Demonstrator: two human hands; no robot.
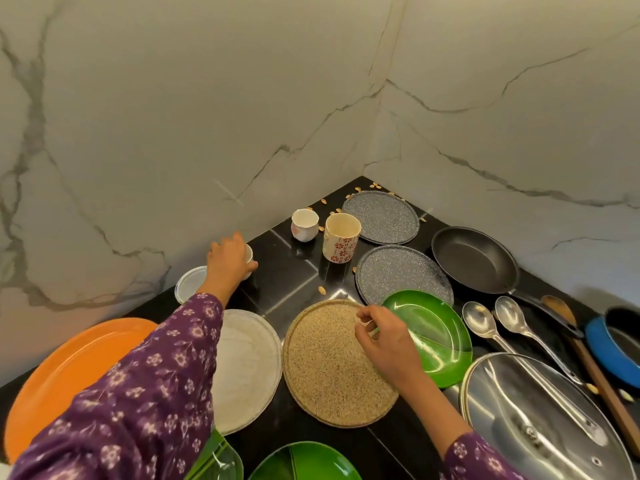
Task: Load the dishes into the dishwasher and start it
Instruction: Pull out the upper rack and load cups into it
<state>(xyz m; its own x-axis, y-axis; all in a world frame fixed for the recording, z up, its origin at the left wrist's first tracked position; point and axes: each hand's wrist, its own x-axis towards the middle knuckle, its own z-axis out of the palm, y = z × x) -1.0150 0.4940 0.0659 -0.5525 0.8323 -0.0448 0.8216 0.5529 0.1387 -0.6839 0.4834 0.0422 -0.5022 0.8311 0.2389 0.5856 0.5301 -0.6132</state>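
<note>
Dishes cover a black counter (294, 268) in a marble corner. My left hand (228, 259) reaches back left and grips a small white cup (248, 256), mostly hidden under my fingers. My right hand (384, 341) hovers over the right edge of a tan speckled plate (332, 368), fingers loosely curled, holding nothing that I can see. Beside it lie a green plate (436, 330), a white plate (249, 368) and an orange plate (69, 372). Two grey speckled plates (381, 216) (401, 275), a patterned mug (341, 237) and a small white cup (304, 225) stand further back.
A black frying pan (474, 258), two steel spoons (485, 323), a wooden spatula (585, 355), a blue pot (620, 344) and a glass lid (540, 420) fill the right side. A white lid (188, 284) lies near my left wrist. Nut shells (349, 195) are scattered at the back. More green plates (304, 462) sit at the front edge.
</note>
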